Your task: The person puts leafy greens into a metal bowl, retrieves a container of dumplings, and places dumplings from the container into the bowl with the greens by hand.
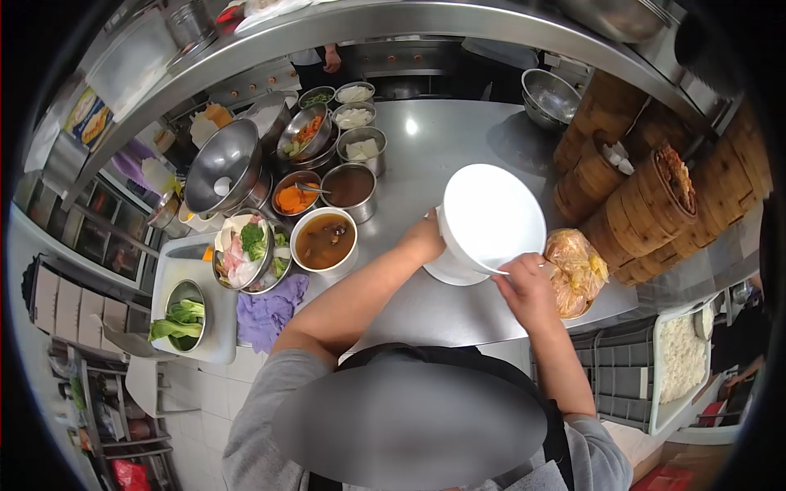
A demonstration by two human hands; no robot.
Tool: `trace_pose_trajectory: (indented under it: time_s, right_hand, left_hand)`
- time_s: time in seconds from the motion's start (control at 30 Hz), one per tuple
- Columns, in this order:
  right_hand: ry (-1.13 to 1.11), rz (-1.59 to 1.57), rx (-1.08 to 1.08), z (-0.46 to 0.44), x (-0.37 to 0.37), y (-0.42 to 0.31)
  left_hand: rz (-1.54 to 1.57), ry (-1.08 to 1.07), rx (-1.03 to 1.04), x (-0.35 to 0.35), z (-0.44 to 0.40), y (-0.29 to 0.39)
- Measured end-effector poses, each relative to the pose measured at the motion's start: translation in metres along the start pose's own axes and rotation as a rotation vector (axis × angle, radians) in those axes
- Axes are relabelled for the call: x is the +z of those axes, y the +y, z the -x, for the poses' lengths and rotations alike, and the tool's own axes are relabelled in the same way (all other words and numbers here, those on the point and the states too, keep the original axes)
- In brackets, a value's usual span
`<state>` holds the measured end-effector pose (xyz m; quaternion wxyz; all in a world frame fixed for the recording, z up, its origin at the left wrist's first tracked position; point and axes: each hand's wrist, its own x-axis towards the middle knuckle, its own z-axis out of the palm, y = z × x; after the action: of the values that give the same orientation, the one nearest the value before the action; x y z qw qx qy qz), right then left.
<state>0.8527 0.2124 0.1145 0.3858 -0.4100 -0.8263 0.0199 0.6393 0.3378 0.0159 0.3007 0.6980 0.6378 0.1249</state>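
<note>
While the right hand (pixel 526 283) pinches its rim, the white bowl (pixel 494 214) tilts above the tabletop (pixel 417 315), toward the front edge; the left hand's (pixel 422 239) fingers are hidden, their grip unclear.

On the table (pixel 417 155), the soup tub (pixel 337 268) stands left of the held bowl (pixel 494 213), with a bagged bundle (pixel 575 278) just to that bowl's right. Left of the soup sits the broccoli bowl (pixel 269 252); a cloth (pixel 270 311) lies before it, beside a cutting board (pixel 219 327) carrying the bok choy bowl (pixel 185 292). Behind the soup are the carrot bowl (pixel 295 177) and sauce pot (pixel 360 210). Bamboo steamers (pixel 626 229) stand far right, metal bowls (pixel 547 114) behind them to the left.
</note>
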Motion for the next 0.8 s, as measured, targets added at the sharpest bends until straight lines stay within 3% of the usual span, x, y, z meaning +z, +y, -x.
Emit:
trace_pose_trajectory:
  time_s: [0.07,0.13,0.27,0.33,0.47,0.57,0.67,0.8]
  right_hand:
    - [-0.049,-0.017,0.023,-0.004,0.02,-0.001]
    - [-0.07,-0.021,0.036,-0.001,0.04,0.002]
    - [-0.187,0.106,0.053,0.008,0.065,0.007]
    - [-0.245,0.278,0.064,0.011,0.071,0.005]
    - [-0.414,0.453,0.103,0.005,0.068,-0.014]
    - [-0.45,0.487,0.101,-0.006,0.082,-0.001]
    - [-0.453,0.494,0.1,-0.033,0.104,0.013]
    - [-0.419,0.529,0.148,-0.083,0.145,0.039]
  left_hand:
    - [0.014,-0.013,0.048,-0.025,0.031,0.002]
    - [0.196,0.142,0.015,-0.04,0.069,-0.011]
    - [0.539,0.305,0.253,-0.041,0.139,-0.065]
    - [0.483,0.329,0.222,-0.052,0.193,-0.08]
    - [0.104,0.659,0.27,-0.046,0.27,-0.142]
    - [0.129,0.758,0.092,-0.034,0.291,-0.183]
    - [0.098,0.914,0.09,-0.028,0.284,-0.198]
    - [0.031,0.792,0.031,-0.026,0.283,-0.193]
